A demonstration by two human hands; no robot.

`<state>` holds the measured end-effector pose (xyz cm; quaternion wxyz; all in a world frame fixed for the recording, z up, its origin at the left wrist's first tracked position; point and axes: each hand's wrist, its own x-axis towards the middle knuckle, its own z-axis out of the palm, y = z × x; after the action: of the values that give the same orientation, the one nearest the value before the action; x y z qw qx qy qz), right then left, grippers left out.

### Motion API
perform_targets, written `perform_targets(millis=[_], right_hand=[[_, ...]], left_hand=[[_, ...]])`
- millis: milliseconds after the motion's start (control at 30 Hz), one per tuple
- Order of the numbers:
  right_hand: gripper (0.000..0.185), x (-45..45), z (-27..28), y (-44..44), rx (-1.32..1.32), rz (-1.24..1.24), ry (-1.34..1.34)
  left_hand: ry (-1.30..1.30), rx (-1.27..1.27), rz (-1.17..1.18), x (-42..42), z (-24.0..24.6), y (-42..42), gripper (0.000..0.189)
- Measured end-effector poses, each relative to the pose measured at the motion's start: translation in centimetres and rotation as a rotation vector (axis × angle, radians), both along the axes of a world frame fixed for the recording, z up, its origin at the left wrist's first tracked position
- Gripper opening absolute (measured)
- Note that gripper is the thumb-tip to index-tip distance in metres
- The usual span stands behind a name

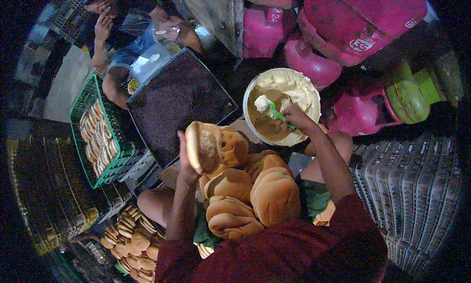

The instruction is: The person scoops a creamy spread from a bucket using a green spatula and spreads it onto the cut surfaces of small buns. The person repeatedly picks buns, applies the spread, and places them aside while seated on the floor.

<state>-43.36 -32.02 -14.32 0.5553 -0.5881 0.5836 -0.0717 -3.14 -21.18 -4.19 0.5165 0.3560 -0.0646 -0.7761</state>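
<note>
In my left hand (pixel 187 169) is a thick round bread bun (pixel 201 147), tipped on its side with its pale face showing. My right hand (pixel 300 119) grips a green spatula (pixel 275 113) whose blade carries a lump of pale cream. That blade is over a round white tub (pixel 245 104), where more cream (pixel 303 90) coats the walls and far side. Several golden-brown buns (pixel 276 196) are heaped between my legs, just below both hands.
A dark-surfaced rectangular tray (pixel 180 88) lies ahead-left. Beside it stands a green plastic crate (pixel 110 126) of wrapped breads. Another person (pixel 114 80) sits beyond. Pink gas cylinders (pixel 320 60) crowd the far right, above stacked crates (pixel 408 180). More buns (pixel 136 246) fill the lower left.
</note>
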Motion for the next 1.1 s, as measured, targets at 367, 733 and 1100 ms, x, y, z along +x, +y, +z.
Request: perform_targets(millis=[367,733,1100], right_hand=[[0.05,10.8,11.2,5.8,-0.697,0.02,-0.229],[0.066,9.5,18.4,9.6,-0.921,0.418,0.217],[0.059,11.7,18.6,5.7,-0.95,0.276,0.217]], left_hand=[[-0.076,-0.159,-0.187,-3.5,0.9,-3.5,0.09],[0.077,-0.117,-0.135,1.6,-3.0,-2.9,0.073],[-0.116,-0.195,-0.245,3.2,-0.5,0.4,0.064]])
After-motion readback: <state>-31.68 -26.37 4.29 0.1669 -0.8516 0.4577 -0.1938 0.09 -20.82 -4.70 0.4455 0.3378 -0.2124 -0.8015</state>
